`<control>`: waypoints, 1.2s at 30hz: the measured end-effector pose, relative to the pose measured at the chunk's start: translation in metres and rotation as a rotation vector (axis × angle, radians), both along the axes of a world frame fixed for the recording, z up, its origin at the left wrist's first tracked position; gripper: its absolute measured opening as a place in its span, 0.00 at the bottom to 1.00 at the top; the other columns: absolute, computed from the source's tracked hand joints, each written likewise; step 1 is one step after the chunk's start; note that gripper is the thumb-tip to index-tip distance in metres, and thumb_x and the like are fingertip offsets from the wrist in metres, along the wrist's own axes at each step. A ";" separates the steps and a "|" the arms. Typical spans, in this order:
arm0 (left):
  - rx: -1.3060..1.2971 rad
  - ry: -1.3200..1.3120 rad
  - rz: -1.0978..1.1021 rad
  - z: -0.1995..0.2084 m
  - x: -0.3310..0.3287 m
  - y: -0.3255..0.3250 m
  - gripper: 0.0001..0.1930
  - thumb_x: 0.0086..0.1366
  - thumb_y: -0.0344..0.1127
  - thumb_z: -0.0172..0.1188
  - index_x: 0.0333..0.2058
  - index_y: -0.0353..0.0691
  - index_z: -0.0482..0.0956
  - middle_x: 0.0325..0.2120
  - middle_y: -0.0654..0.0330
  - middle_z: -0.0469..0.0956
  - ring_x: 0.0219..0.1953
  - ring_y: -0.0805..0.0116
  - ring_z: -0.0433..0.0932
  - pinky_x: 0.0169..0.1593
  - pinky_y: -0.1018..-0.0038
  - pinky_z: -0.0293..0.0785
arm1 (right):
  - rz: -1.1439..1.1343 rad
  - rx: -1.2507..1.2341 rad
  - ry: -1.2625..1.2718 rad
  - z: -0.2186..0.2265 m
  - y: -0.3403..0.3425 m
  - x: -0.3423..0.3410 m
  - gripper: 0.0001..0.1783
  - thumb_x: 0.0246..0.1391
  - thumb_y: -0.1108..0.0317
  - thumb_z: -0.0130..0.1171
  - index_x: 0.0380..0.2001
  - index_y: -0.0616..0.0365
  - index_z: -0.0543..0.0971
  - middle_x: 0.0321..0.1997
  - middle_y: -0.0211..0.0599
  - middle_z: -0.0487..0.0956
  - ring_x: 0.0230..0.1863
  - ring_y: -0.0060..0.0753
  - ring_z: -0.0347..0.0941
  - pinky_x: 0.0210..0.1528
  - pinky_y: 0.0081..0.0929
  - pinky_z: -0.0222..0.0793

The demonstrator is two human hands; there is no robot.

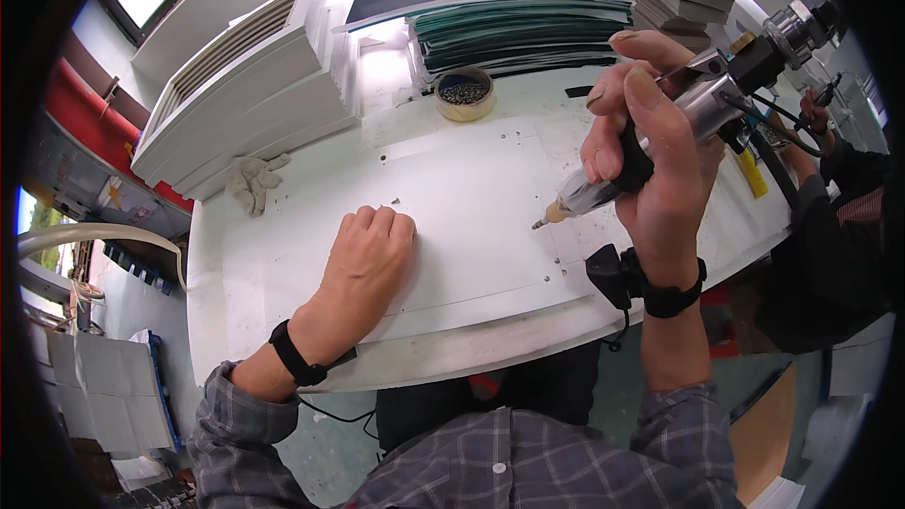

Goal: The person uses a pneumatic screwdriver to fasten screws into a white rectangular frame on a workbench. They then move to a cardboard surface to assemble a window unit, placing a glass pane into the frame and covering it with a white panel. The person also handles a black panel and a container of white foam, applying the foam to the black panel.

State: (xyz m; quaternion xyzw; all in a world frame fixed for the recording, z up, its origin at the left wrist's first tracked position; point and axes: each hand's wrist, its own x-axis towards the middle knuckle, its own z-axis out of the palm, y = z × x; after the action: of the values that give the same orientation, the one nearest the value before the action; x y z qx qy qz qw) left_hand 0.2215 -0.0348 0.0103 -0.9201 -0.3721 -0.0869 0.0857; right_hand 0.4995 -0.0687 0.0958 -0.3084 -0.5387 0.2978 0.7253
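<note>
My right hand (660, 146) is wrapped round a powered screwdriver (696, 104), a silver and black tool tilted down to the left. Its tip is just above a white panel (443, 236) lying on the table. My left hand (372, 250) rests on that panel with its fingers curled closed and pointing down; whatever they might hold is hidden. A small screw (396, 201) lies just beyond its fingertips. Several more small screws dot the panel, some near the right edge, such as one screw (547, 278). Beyond the panel stands a round tub (464, 111) filled with small dark screws.
White slatted panels (255, 85) are stacked at the back left, with a crumpled pale cloth (253, 184) before them. A stack of green-edged sheets (523, 33) lies at the back. A co-worker in dark clothes (830, 245) is close on the right. A pale hose (104, 234) hangs at the left.
</note>
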 end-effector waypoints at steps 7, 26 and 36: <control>-0.148 0.027 -0.098 0.016 -0.005 0.009 0.10 0.63 0.21 0.56 0.43 0.34 0.77 0.38 0.52 0.79 0.44 0.53 0.77 0.53 0.62 0.74 | 0.051 -0.036 0.091 -0.004 0.016 0.010 0.22 0.69 0.58 0.56 0.58 0.63 0.72 0.35 0.32 0.76 0.20 0.14 0.68 0.24 0.20 0.66; -0.220 0.043 -0.137 0.024 0.001 0.029 0.10 0.61 0.24 0.67 0.37 0.35 0.74 0.34 0.52 0.79 0.40 0.54 0.79 0.48 0.65 0.76 | 0.117 -0.014 0.184 -0.025 0.031 0.019 0.20 0.72 0.60 0.52 0.59 0.61 0.70 0.37 0.31 0.74 0.18 0.12 0.66 0.22 0.17 0.68; -1.152 -0.809 0.022 0.000 0.056 0.026 0.07 0.72 0.27 0.63 0.41 0.35 0.72 0.38 0.61 0.82 0.40 0.77 0.80 0.43 0.77 0.77 | 0.211 0.036 0.373 -0.014 0.032 0.026 0.17 0.74 0.63 0.47 0.58 0.61 0.70 0.37 0.31 0.73 0.18 0.15 0.64 0.20 0.19 0.66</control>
State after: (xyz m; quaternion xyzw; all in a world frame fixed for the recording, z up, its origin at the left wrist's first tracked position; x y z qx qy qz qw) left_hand 0.2776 -0.0092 0.0103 -0.7107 -0.3708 -0.2104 -0.5597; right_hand 0.5255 -0.0365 0.0820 -0.1768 -0.4295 0.4146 0.7826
